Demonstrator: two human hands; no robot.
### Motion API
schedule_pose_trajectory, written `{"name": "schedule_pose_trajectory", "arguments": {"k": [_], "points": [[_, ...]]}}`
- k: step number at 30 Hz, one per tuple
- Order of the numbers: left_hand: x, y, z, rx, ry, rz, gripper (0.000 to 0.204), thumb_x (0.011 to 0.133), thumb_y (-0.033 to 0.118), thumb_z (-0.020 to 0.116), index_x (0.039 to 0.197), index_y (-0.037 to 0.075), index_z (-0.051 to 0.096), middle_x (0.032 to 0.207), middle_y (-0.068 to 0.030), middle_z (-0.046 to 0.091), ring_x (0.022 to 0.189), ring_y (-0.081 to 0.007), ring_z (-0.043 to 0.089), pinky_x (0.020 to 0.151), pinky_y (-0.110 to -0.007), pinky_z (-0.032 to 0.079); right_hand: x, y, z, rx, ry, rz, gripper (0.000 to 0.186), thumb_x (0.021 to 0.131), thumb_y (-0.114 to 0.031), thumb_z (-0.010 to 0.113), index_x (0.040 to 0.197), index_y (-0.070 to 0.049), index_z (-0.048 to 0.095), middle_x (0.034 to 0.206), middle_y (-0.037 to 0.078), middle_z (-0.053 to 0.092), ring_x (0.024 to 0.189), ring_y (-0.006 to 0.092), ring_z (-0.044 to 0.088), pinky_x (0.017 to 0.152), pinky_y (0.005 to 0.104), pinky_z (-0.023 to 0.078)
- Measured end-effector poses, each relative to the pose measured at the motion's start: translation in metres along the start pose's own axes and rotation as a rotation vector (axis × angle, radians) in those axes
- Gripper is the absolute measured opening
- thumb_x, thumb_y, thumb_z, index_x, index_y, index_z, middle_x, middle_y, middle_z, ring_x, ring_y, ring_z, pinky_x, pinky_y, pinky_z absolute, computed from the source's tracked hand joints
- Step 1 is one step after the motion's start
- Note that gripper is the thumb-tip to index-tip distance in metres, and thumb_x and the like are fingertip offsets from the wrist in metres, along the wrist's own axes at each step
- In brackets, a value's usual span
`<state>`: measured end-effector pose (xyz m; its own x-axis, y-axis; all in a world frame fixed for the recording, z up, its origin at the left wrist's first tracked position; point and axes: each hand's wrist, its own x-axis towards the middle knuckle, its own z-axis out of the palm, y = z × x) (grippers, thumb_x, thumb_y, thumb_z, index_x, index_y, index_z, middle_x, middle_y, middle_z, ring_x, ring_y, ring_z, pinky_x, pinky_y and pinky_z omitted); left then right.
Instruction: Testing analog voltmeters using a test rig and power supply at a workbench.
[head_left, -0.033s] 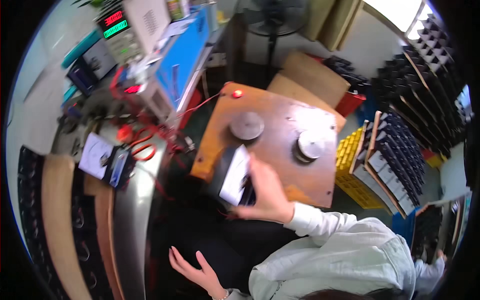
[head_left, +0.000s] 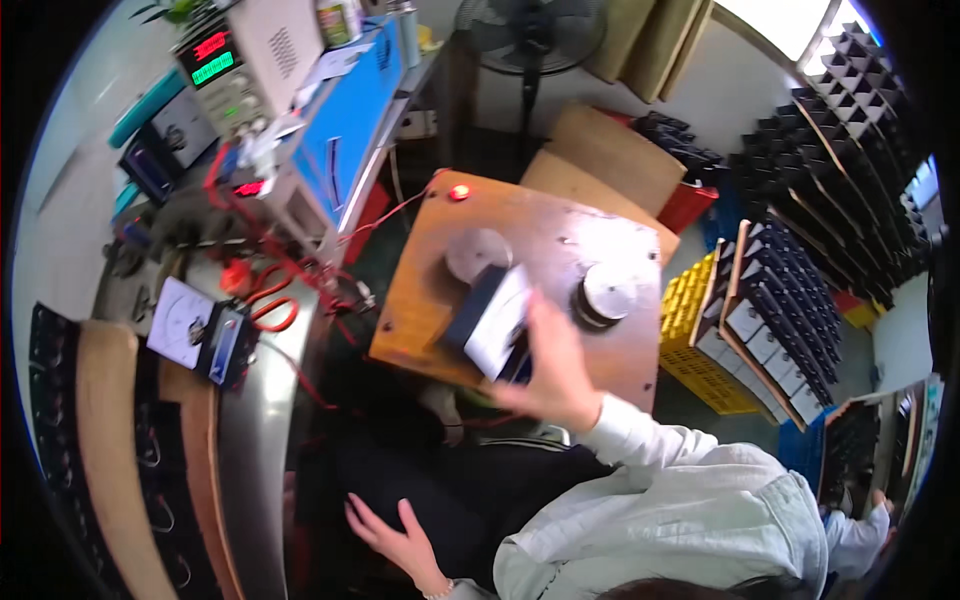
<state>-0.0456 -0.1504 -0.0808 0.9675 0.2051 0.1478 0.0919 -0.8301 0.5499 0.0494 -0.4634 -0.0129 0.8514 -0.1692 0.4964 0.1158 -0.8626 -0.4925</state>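
A black panel meter with a white face (head_left: 493, 315) is gripped in my right hand (head_left: 550, 365) over the wooden board (head_left: 405, 330), partly in front of the left metal disc (head_left: 478, 253); whether it touches the board I cannot tell. A second metal disc (head_left: 608, 292) sits to the right, and a small red light (head_left: 459, 192) glows at the board's top left. My left hand (head_left: 395, 538) has its fingers spread on my black trousers, holding nothing. On the left bench another meter (head_left: 180, 325) lies beside red cables (head_left: 270, 310).
A blue-fronted instrument (head_left: 320, 165) and a power supply (head_left: 215, 80) stand back left. Racks of meters (head_left: 775, 320), a yellow crate (head_left: 690, 380) and stacked black parts (head_left: 790, 170) fill the right. A fan (head_left: 530, 40) stands behind. A co-worker's sleeved arm (head_left: 850, 540) shows lower right.
My right hand has moved the meter forward and slightly right, further onto the board toward the discs. The view has shifted slightly; my left hand is still spread.
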Motion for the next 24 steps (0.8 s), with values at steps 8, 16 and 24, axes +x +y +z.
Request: {"name": "schedule_pose_trajectory", "arguments": {"k": [8, 16, 24], "points": [[0.098, -0.051, 0.06, -0.204, -0.143, -0.148, 0.076, 0.089, 0.036, 0.075, 0.153, 0.013, 0.041, 0.149, -0.0242, 0.049, 0.131, -0.0422, 0.051, 0.107, -0.047, 0.043, -0.015, 0.147, -0.042, -0.542, 0.233, 0.527, 0.106, 0.067, -0.044, 0.086, 0.141, 0.015, 0.037, 0.126, 0.028, 0.053, 0.118, 0.0451, 0.052, 0.101, 0.0491, 0.046], [0.114, -0.026, 0.067, -0.198, -0.051, 0.132, 0.019, 0.097, 0.019, 0.066, 0.107, 0.006, 0.077, 0.117, -0.0136, 0.07, 0.108, -0.0303, 0.065, 0.097, -0.038, 0.05, -0.011, 0.154, -0.052, -0.601, 0.292, 0.444, 0.101, 0.072, -0.049, 0.083, 0.138, 0.013, 0.039, 0.122, 0.032, 0.055, 0.112, 0.0487, 0.056, 0.094, 0.0522, 0.05], [0.089, -0.02, 0.054, -0.008, 0.344, 0.316, 0.009, 0.093, 0.01, 0.07, 0.092, 0.003, 0.075, 0.1, -0.0076, 0.074, 0.09, -0.0274, 0.064, 0.087, -0.04, 0.049, -0.008, 0.152, -0.038, -0.658, 0.252, 0.469, 0.102, 0.071, -0.051, 0.083, 0.138, 0.013, 0.04, 0.124, 0.031, 0.055, 0.113, 0.0462, 0.057, 0.092, 0.0507, 0.051]]}}
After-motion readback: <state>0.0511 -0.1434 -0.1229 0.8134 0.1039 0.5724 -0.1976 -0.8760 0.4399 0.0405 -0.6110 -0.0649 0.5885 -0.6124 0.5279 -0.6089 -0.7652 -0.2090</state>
